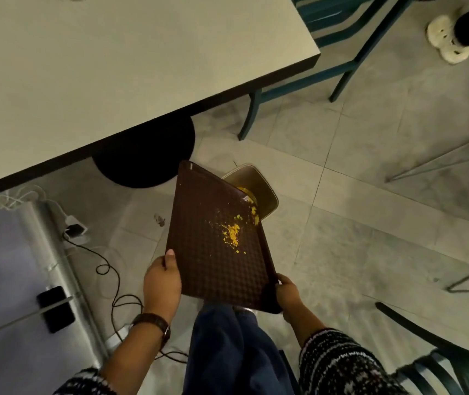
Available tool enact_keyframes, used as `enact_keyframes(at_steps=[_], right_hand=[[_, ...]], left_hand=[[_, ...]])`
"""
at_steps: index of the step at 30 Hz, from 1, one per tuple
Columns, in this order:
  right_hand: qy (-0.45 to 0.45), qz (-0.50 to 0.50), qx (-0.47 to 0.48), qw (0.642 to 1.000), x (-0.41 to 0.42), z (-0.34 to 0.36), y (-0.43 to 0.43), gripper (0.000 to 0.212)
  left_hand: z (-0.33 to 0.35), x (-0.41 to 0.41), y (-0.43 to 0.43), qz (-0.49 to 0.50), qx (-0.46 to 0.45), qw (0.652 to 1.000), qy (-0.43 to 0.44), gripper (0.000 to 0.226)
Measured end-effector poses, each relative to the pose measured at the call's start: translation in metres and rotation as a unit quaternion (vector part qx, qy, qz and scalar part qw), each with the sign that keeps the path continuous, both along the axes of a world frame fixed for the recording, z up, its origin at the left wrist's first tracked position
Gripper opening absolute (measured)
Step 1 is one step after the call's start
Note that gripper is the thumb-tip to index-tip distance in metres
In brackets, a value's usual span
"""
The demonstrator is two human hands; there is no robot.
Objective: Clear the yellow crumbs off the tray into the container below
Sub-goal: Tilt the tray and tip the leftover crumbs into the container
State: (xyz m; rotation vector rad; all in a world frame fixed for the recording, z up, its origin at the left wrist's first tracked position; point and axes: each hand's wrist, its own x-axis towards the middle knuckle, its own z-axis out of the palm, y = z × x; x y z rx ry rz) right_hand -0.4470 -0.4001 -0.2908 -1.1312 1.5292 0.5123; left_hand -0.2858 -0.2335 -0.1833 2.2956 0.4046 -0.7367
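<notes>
I hold a dark brown textured tray (210,260) tilted, its far right edge lowered over a tan rectangular container (261,189) on the floor. Yellow crumbs (233,232) cling to the tray's middle right, and more sit at its lower edge by the container's rim. Some yellow bits lie inside the container. My left hand (162,280) grips the tray's near left edge, thumb on top. My right hand (288,295) grips the near right corner from below.
A grey table (113,67) with a black round base (145,155) stands to the left. Teal chairs (327,67) stand behind and at the near right. Cables and a power strip (76,229) lie on the tiled floor at left. Another person's foot (452,38) is at the top right.
</notes>
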Motion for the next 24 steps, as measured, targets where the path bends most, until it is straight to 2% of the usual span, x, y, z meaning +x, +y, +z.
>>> enact_keyframes(at_steps=[4,8,13,17,20,24], right_hand=[[0.03,0.02,-0.023,0.999,0.011,0.018,-0.013,0.045],[0.047,0.094,-0.056,0.993,0.021,0.063,-0.04,0.041],[0.056,0.181,-0.087,0.978,0.032,0.082,-0.077,0.038],[0.052,0.243,-0.1,0.963,0.05,0.087,-0.102,0.033],[0.061,0.28,-0.067,0.956,0.061,0.078,-0.127,0.033],[0.049,0.325,-0.101,0.939,0.074,0.059,-0.161,0.032]], left_hand=[[0.002,0.007,-0.005,0.013,0.025,0.999,0.03,0.049],[0.018,0.0,-0.006,0.067,0.028,0.994,0.087,0.053],[0.044,-0.012,-0.018,0.149,0.0,0.979,0.136,0.055],[0.047,-0.023,-0.034,0.191,-0.012,0.973,0.127,0.048],[0.047,-0.031,-0.053,0.207,-0.028,0.973,0.096,0.04],[0.052,-0.04,-0.088,0.252,-0.026,0.966,0.046,0.04]])
